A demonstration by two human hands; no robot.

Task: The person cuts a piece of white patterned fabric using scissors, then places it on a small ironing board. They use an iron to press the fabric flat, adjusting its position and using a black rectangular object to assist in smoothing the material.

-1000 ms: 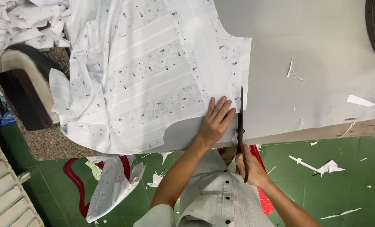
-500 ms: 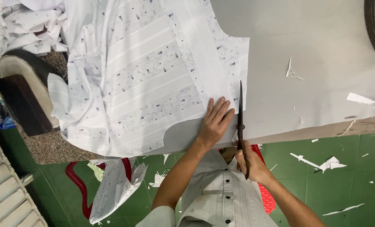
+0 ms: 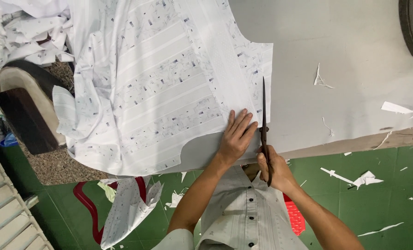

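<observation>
The right hand (image 3: 273, 169) is clenched around the handles of the scissors (image 3: 264, 127), at the near edge of the table (image 3: 336, 46). The blades point away, along the right edge of the fabric (image 3: 169, 92). Just left of the scissors, the left hand (image 3: 236, 136) lies flat and released, pressing the fabric down. The fabric is spread on the table, left of the scissors. It looks thin, light and soft, so it may slip; better to hold it close beside the blades.

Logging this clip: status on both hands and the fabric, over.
Left hand flat, pressing patterned white fabric on the table. Right hand, grip shut on scissors, blades along fabric's right edge. Blade path unobstructed.
</observation>
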